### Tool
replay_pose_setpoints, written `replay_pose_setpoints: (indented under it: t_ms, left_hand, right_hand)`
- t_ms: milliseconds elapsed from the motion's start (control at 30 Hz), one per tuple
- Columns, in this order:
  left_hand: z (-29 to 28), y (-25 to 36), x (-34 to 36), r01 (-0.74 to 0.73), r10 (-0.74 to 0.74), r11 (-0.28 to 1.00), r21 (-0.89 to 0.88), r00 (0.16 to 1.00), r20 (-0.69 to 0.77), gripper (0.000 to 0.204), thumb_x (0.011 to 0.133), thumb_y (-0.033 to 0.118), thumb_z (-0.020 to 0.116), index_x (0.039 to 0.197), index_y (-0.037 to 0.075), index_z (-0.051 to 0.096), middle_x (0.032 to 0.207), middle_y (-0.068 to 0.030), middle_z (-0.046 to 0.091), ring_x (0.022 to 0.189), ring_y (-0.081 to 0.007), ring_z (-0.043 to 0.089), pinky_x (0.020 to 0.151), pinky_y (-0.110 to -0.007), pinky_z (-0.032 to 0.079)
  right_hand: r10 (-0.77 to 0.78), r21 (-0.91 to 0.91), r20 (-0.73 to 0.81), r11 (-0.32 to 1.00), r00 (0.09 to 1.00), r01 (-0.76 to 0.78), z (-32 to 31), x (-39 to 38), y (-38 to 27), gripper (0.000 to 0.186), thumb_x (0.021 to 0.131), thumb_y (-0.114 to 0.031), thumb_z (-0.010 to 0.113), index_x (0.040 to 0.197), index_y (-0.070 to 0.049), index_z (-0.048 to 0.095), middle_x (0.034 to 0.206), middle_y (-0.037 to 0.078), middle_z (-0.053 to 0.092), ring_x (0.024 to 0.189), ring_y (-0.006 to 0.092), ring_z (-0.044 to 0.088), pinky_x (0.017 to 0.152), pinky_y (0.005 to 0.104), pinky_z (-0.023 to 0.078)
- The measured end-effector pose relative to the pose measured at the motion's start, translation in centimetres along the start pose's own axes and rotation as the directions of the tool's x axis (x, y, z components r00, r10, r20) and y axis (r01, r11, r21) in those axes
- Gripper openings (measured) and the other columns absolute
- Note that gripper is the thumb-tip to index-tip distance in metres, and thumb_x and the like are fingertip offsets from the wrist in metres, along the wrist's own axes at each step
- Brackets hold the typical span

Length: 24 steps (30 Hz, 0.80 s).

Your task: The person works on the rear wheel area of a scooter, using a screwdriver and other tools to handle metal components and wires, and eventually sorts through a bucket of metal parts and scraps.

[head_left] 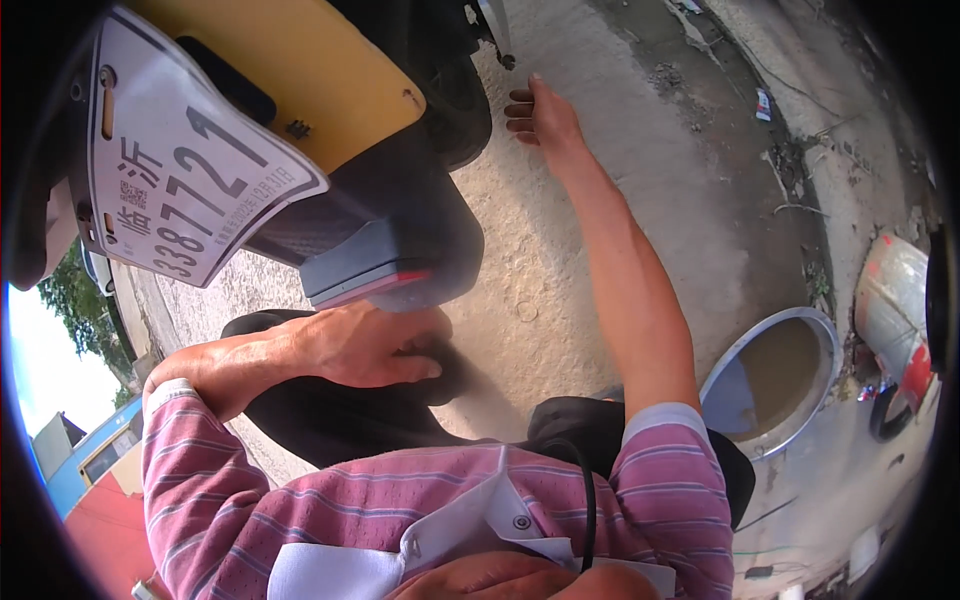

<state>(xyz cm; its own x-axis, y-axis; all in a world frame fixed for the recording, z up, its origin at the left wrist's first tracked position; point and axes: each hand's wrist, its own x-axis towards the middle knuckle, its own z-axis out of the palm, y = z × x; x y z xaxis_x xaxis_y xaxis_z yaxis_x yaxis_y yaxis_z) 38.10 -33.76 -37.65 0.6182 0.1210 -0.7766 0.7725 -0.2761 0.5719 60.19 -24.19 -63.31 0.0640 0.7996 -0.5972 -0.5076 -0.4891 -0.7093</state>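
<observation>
A yellow and black motor scooter or similar vehicle (340,70) fills the upper left, with a white licence plate (190,160) on it. Below the plate, a grey lamp housing with a red strip (370,262) juts toward me. My left hand (385,345) lies over my dark-trousered knee, just under that housing; its thumb stands apart from loosely bent fingers, and no object shows in it. Stretched far forward, my right hand (540,115) is beside the black wheel (462,115), below a metal lever-like part (495,35). Its fingers are apart, with nothing visible between them.
A metal basin (828,350) of murky water sits on the ground to my right. Beyond it is a stained pale bucket (895,300). A wet, dirty strip (720,110) with litter borders the concrete ground (525,270). Buildings (90,460) show at far left.
</observation>
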Motion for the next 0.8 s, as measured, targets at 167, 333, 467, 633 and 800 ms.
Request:
replay_pose_setpoints:
  t_ms: [167, 333, 467, 633, 800]
  left_hand:
    - [-0.3, 1.0, -0.8, -0.045, 0.049, 0.994, 0.095, 0.998, -0.041, 0.041, 0.092, 0.031, 0.071, 0.122, 0.005, 0.06, 0.101, -0.0183, 0.068, 0.097, -0.0367, 0.067, 0.083, -0.044, 0.051]
    - [0.3, 0.4, -1.7, 0.054, -0.049, 0.994, 0.099, 0.998, -0.048, 0.041, 0.09, 0.03, 0.073, 0.121, 0.006, 0.06, 0.096, -0.0187, 0.068, 0.095, -0.0369, 0.067, 0.08, -0.046, 0.052]
    - [0.0, 0.9, -1.8, 0.078, -0.073, 0.985, 0.151, 0.996, -0.041, 0.041, 0.09, 0.029, 0.073, 0.121, 0.006, 0.061, 0.095, -0.018, 0.068, 0.094, -0.0368, 0.067, 0.08, -0.046, 0.052]
    - [0.1, -0.6, -1.7, 0.016, 0.016, 0.982, 0.19, 0.985, -0.17, 0.042, 0.089, 0.028, 0.074, 0.121, 0.004, 0.063, 0.1, -0.0181, 0.069, 0.099, -0.036, 0.068, 0.084, -0.044, 0.054]
    - [-0.2, -1.2, -1.4, 0.067, -0.038, 0.984, 0.167, 0.985, -0.17, 0.043, 0.087, 0.026, 0.075, 0.122, 0.002, 0.063, 0.106, -0.0172, 0.07, 0.102, -0.0322, 0.069, 0.086, -0.041, 0.055]
  right_hand:
    - [-0.086, -0.03, 0.134, 0.995, 0.987, 0.091, 0.7, 3.8, -0.4, 0.052, 0.107, -0.046, 0.041, 0.113, -0.002, 0.067, 0.088, 0.006, 0.07, 0.072, 0.017, 0.065, 0.066, 0.0315, 0.048]
    - [-0.304, 0.063, 0.11, 0.952, 0.946, 0.298, 1.3, 4.0, 1.0, 0.043, 0.107, -0.038, 0.05, 0.099, -0.001, 0.069, 0.079, 0.005, 0.068, 0.067, 0.0156, 0.062, 0.062, 0.0306, 0.045]
    - [-0.386, -0.03, 0.036, 0.921, 0.922, 0.387, 1.0, 5.2, 1.6, 0.04, 0.106, -0.033, 0.055, 0.091, 0.001, 0.07, 0.073, 0.005, 0.066, 0.064, 0.0146, 0.06, 0.06, 0.0303, 0.044]
    - [-0.429, -0.06, 0.035, 0.901, 0.902, 0.431, 0.9, 6.0, 2.1, 0.041, 0.104, -0.031, 0.055, 0.092, 0.004, 0.071, 0.074, 0.01, 0.069, 0.067, 0.0196, 0.067, 0.064, 0.0342, 0.052]
    - [-0.574, -0.425, -0.053, 0.754, 0.817, 0.501, 1.3, 5.2, 2.3, 0.037, 0.098, -0.036, 0.059, 0.097, -0.002, 0.073, 0.083, 0.02, 0.071, 0.078, 0.037, 0.07, 0.071, 0.0441, 0.053]
